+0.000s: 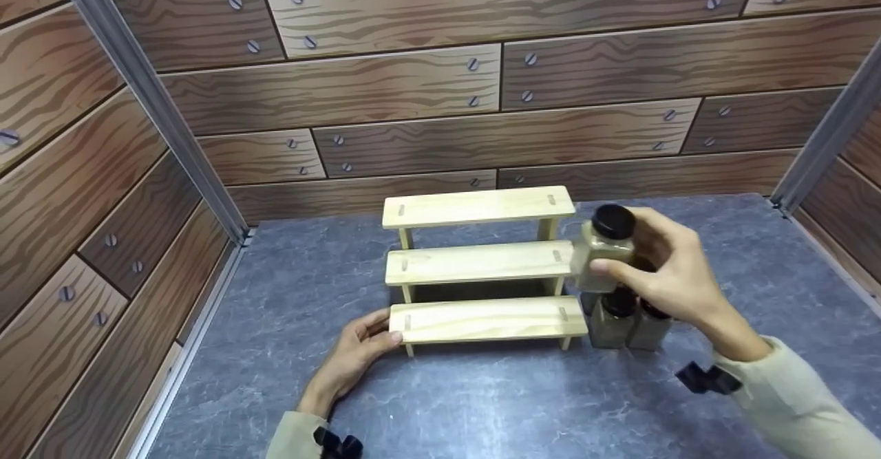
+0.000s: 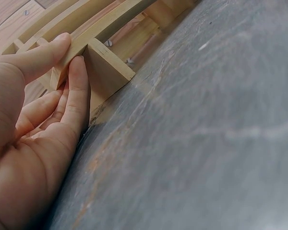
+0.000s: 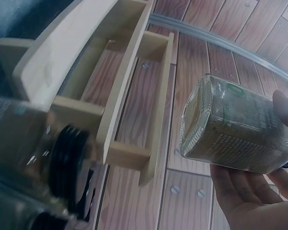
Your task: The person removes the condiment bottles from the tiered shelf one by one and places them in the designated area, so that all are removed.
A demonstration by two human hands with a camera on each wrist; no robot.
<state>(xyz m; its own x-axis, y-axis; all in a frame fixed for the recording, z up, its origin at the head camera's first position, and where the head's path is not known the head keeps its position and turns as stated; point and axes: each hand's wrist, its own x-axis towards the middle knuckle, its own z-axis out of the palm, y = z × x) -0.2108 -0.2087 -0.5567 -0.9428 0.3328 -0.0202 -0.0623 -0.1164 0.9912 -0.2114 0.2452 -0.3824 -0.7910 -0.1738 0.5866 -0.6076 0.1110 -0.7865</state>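
A pale three-step wooden display rack (image 1: pixel 489 319) stands on the grey surface. My left hand (image 1: pixel 354 349) pinches the left end of its lowest step, thumb on top and fingers beneath, as the left wrist view shows. In my right hand (image 1: pixel 667 266) is a clear, square spice jar (image 1: pixel 604 256) with a black lid, held upright beside the right end of the middle step. Its contents look brownish-grey; in the right wrist view the jar (image 3: pixel 237 127) shows printed text too blurred to read. Below that hand, similar jars (image 1: pixel 612 325) stand grouped, partly hidden.
Wood-plank-patterned walls (image 1: pixel 413 87) enclose the surface at the back and both sides, with metal strips (image 1: pixel 158 115) along the corners. The grey marbled tabletop (image 1: pixel 482 397) extends in front of the rack. Black wrist mounts (image 1: pixel 709 378) sit at the sleeves.
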